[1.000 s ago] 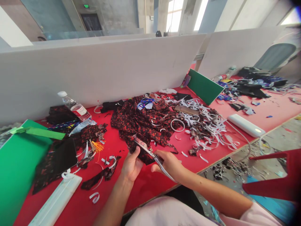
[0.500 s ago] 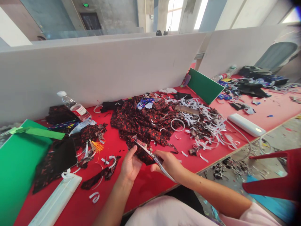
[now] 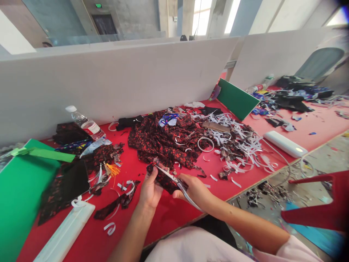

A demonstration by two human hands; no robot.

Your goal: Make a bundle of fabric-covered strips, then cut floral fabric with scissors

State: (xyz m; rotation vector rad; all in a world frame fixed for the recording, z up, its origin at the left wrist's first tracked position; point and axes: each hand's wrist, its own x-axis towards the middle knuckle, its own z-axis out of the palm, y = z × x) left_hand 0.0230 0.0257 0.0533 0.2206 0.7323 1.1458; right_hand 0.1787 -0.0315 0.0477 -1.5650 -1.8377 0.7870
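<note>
My left hand pinches a small piece of black fabric with a red flower print, thumb on top. My right hand is wrapped round the handles of metal scissors. Their blades point up and left, lying along the piece's upper edge close to my left thumb. How far the blades are apart is hard to make out. Just behind my hands lies a large heap of the same flowered fabric, with a blue printed scrap on top.
White strips pile up to the right, near a green board and a white oblong case. On the left are a plastic bottle, another green board and a long white box. A red stool stands right, on the scrap-strewn floor.
The scissor blades look closer together than before. The fabric piece in my left hand has shifted slightly, and my left thumb sits a little higher on it. Everything else lies as it was.
</note>
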